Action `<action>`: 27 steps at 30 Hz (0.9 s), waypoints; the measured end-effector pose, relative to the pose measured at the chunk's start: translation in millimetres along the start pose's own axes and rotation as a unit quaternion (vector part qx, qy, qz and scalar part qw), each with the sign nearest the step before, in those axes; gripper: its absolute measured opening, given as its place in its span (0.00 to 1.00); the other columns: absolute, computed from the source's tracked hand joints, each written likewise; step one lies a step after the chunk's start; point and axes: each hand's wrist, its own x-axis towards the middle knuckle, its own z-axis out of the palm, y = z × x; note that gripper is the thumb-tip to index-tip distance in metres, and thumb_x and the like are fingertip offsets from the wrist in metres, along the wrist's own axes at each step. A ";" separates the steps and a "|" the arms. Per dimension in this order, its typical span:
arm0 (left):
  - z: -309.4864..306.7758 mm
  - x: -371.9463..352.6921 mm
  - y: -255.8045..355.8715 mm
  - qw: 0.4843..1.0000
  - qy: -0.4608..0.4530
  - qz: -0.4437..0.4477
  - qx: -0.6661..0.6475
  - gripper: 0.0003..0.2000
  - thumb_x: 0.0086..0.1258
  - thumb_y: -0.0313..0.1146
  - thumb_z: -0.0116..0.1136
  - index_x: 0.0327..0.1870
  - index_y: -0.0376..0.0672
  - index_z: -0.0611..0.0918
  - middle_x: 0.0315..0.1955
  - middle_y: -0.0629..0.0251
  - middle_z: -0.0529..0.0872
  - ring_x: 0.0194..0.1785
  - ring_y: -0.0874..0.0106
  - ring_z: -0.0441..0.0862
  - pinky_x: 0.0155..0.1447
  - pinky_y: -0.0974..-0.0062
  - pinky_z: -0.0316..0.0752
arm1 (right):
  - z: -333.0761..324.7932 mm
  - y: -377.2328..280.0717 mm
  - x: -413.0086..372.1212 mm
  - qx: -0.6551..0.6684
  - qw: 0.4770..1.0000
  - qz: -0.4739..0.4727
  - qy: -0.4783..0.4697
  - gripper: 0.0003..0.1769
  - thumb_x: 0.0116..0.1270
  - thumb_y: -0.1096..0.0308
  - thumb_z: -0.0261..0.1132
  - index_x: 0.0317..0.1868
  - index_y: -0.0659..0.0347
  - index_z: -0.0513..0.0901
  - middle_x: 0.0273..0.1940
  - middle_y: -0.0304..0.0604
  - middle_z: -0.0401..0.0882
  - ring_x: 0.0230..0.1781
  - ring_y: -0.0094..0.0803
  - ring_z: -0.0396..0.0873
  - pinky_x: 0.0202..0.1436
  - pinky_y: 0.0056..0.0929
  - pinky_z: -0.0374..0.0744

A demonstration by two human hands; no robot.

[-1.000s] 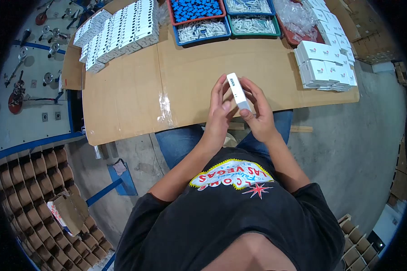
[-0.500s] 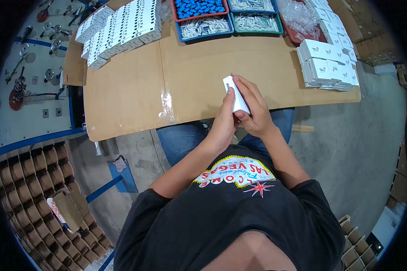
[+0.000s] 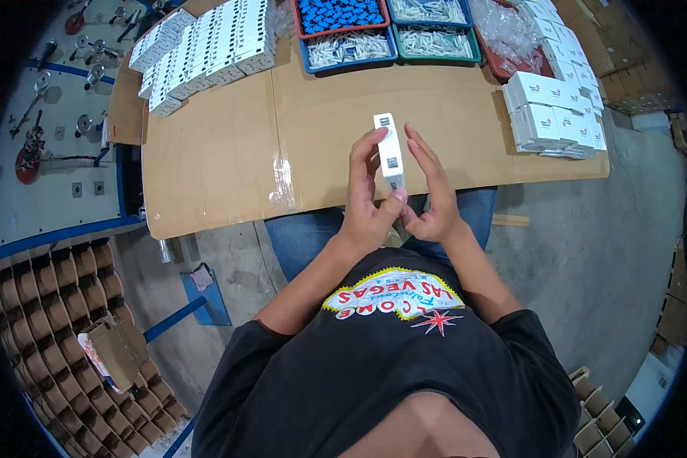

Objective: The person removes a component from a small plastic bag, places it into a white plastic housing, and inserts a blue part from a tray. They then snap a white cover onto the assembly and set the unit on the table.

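A small white box [image 3: 390,153] with dark printed marks on its narrow side stands between my hands, over the front edge of the cardboard-covered table. My left hand [image 3: 369,187] grips it from the left, fingertips near its top and thumb at its lower end. On the other side, my right hand [image 3: 435,187] has its fingers raised and apart from the box, with a gap between them. Its thumb is near the box's lower end; whether it touches cannot be told.
Stacked white boxes [image 3: 214,47] stand at the table's back left, more white boxes [image 3: 546,122] at the right. Trays of blue pieces [image 3: 340,14] and white pieces [image 3: 435,43] line the back, beside a red tray of clear plastic bags [image 3: 511,38]. Cardboard [image 3: 206,153] covers the table.
The box has turned so that its narrow marked side shows. The fingers of my right hand have come off it, and my left hand's fingers have moved to its left side.
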 end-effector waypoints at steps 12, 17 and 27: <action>-5.2 11.4 8.8 0.866 0.064 -0.426 -0.253 0.40 0.78 0.75 0.33 0.70 0.47 0.75 0.56 0.64 0.85 0.61 0.64 0.83 0.64 0.61 0.79 | -1.5 1.1 2.9 -0.078 0.995 -0.046 -0.044 0.38 0.59 0.70 0.77 0.71 0.64 0.78 0.72 0.59 0.75 0.73 0.59 0.73 0.75 0.50 0.73; 5.1 -2.0 -8.9 0.908 0.089 -0.337 -0.231 0.42 0.77 0.76 0.34 0.72 0.47 0.70 0.58 0.63 0.81 0.62 0.69 0.81 0.68 0.64 0.75 | 8.5 3.8 -6.0 -0.050 0.997 0.061 -0.012 0.35 0.61 0.70 0.76 0.70 0.64 0.80 0.71 0.59 0.76 0.70 0.56 0.76 0.71 0.48 0.76; 9.9 3.0 10.2 0.870 0.092 -0.401 -0.271 0.30 0.83 0.64 0.44 0.70 0.48 0.72 0.56 0.64 0.82 0.61 0.69 0.82 0.66 0.65 0.79 | 3.5 11.9 4.4 0.004 0.997 0.045 -0.062 0.41 0.70 0.48 0.72 0.73 0.67 0.73 0.73 0.61 0.73 0.71 0.57 0.75 0.73 0.46 0.74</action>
